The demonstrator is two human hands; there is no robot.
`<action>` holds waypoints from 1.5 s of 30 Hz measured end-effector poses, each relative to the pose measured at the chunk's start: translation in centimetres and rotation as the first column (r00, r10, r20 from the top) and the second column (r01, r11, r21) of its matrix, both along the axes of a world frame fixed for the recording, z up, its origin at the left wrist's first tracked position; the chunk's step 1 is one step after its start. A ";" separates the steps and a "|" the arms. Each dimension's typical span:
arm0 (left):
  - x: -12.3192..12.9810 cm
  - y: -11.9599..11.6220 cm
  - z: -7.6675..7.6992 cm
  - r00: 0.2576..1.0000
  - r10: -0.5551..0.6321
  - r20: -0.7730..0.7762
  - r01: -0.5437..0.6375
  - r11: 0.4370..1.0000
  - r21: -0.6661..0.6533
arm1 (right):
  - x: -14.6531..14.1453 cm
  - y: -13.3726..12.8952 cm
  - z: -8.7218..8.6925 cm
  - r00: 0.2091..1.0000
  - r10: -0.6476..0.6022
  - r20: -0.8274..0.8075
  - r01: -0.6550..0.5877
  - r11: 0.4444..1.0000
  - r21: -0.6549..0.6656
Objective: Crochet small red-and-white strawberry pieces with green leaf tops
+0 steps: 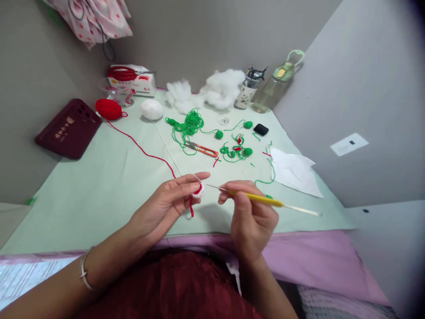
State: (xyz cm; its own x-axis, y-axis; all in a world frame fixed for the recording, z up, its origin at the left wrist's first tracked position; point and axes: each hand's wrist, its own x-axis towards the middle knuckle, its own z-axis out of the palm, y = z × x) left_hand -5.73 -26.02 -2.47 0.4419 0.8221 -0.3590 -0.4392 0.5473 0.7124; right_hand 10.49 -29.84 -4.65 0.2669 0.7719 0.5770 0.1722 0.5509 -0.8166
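Observation:
Between the thumb and fingers of my left hand [175, 192] is pinched a small round crochet piece [199, 190], red in the middle with a white edge. A red yarn tail [191, 209] hangs below it. My right hand [254, 217] grips a crochet hook [260, 198] with a yellow handle, its thin metal tip pointing left, close to the piece; whether they touch I cannot tell. Red yarn runs from my left hand back to a red yarn ball [109, 109], and white yarn to a white ball [152, 109].
Orange-handled thread snips [203, 149] lie mid-table beside tangled green yarn [188, 124]. Small green crochet pieces [247, 152] lie to their right, near crumpled white paper [294, 173]. Along the back are white stuffing [222, 88], a pen cup [246, 93], a bottle [275, 84] and a maroon pouch [69, 128].

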 end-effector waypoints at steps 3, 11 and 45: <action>0.1 -0.2 0.2 0.997 0.054 -0.057 -0.048 0.993 0.104 | -0.2 0.3 0.3 0.981 0.105 -0.166 -0.116 0.991 -0.063; 0.0 -0.6 0.5 0.980 0.063 -0.188 -0.014 0.968 0.250 | 0.2 0.8 -0.2 0.933 0.213 -0.291 -0.260 0.956 -0.133; 0.4 -1.3 1.7 0.943 0.197 -0.267 -0.094 0.930 0.356 | 0.6 -0.7 -0.1 0.917 0.024 0.398 -0.094 0.983 0.157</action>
State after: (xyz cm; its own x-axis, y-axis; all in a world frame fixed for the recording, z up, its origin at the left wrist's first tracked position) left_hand -5.35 -27.32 -0.79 0.2254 0.9631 -0.1471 -0.2383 0.2009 0.9502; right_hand 11.11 -30.49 -4.73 -0.0512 0.6605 0.7491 0.4224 0.6940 -0.5830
